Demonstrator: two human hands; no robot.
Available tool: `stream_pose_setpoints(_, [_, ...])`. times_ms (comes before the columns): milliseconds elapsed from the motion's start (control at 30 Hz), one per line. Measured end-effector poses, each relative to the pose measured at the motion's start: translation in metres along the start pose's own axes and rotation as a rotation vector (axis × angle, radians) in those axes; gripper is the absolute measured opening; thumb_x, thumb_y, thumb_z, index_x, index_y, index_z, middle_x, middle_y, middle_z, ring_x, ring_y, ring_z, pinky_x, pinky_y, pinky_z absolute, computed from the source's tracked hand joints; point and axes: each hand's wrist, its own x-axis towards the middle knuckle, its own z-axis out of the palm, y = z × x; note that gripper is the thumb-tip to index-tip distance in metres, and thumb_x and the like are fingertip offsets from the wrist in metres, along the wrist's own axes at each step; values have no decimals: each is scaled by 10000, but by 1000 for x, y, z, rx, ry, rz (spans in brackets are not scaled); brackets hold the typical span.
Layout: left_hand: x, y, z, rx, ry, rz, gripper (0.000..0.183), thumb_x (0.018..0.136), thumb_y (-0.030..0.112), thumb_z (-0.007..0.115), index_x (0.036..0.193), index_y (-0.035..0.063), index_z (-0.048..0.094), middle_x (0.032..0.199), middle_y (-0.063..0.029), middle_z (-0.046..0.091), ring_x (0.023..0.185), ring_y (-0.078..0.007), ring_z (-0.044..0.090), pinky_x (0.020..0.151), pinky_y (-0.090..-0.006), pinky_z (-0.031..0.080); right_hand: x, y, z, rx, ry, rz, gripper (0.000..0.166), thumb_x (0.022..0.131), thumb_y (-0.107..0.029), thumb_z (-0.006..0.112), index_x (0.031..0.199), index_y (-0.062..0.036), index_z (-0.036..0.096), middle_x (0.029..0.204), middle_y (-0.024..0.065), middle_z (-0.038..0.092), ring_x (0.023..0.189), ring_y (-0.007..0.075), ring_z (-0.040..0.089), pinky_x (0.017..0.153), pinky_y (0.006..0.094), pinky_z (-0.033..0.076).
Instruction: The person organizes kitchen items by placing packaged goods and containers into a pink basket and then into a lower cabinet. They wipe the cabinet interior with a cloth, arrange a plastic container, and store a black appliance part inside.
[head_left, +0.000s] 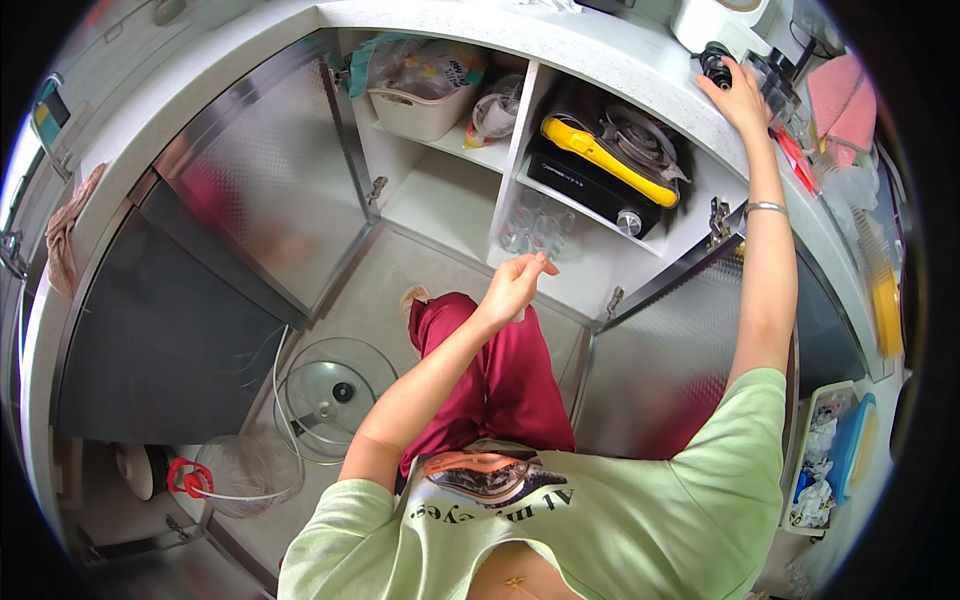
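My left hand (516, 289) is in front of the open cabinet, above my knees, with its fingers curled in. A small white bit shows under its palm; whether the hand holds it is not clear. Behind that hand, several clear drinking glasses (534, 229) stand on the cabinet's lower right shelf. My right hand (741, 97) reaches up to the countertop at the upper right. Its thumb and fingers are around a black ridged object (715, 66), partly covered by the hand. Clear plastic container parts (780, 97) stand right beside this hand.
Open cabinet doors stand left (262, 172) and right (667, 360). A black appliance (585, 184) carries a yellow-edged item (607, 161). A white basket (424, 112) holds bags. Glass lids (337, 375) and a clear jug with a red cap (247, 472) occupy the floor at left.
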Motion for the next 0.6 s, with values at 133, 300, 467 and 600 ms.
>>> stream_pose_setpoints(133, [34,0,-26,-14,191,169,250,868,219,385,946,20,516,482,26,395,396,-47,332,394,-184,282,8,14,16,128,23,-42,667,633,-556,543,1198,-239,382,1261,95,357,1080,322,424,861,428,351])
stream_pose_setpoints(300, [107,2,-84,241,373,153,269,801,127,470,1053,34,459,658,-41,525,525,-94,490,501,-231,415,5,10,6,128,45,-77,630,636,-531,567,1154,-205,420,1206,99,410,1004,330,478,823,417,385])
stream_pose_setpoints(467, [197,0,-118,960,445,414,448,707,190,540,1127,100,411,961,-193,508,817,-331,537,686,-429,437,4,9,11,162,91,-134,556,652,-453,597,1110,-170,458,1173,118,430,980,331,486,817,394,395])
stream_pose_setpoints(600, [273,8,-115,1296,384,283,634,679,185,542,1249,165,264,1187,-198,349,756,-346,570,641,-424,463,4,15,13,102,184,-190,508,667,-387,607,1098,-149,484,1171,159,426,994,336,475,834,382,387])
